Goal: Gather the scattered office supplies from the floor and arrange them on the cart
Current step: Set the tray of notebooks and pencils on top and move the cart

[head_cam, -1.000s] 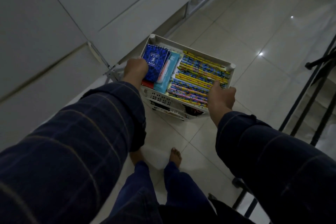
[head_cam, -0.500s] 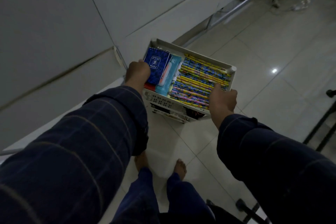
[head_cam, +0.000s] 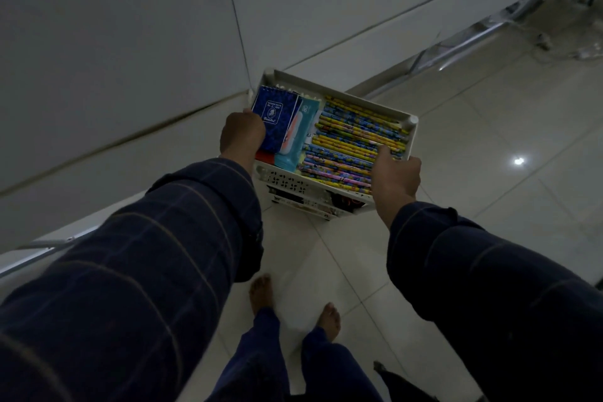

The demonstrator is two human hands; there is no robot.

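Office supplies lay packed in the top tray of the small white plastic cart [head_cam: 411, 127] beside the pale wall: a blue spiral notepad [head_cam: 273, 116], a light blue packet [head_cam: 295, 137] and rows of yellow and blue patterned pencils [head_cam: 350, 140]. The left hand [head_cam: 240, 135] had its fingers curled on the tray's left edge by the notepad. The right hand [head_cam: 395, 177] had its fingers wrapped on the near right corner. No supplies showed on the shiny tiled floor [head_cam: 489, 114], so the job looked almost done.

Cart [head_cam: 342, 98] against the wall [head_cam: 130, 42], notepad [head_cam: 274, 117] in its top tray at left, packet [head_cam: 297, 137] beside it, pencils [head_cam: 352, 137] filling the right.
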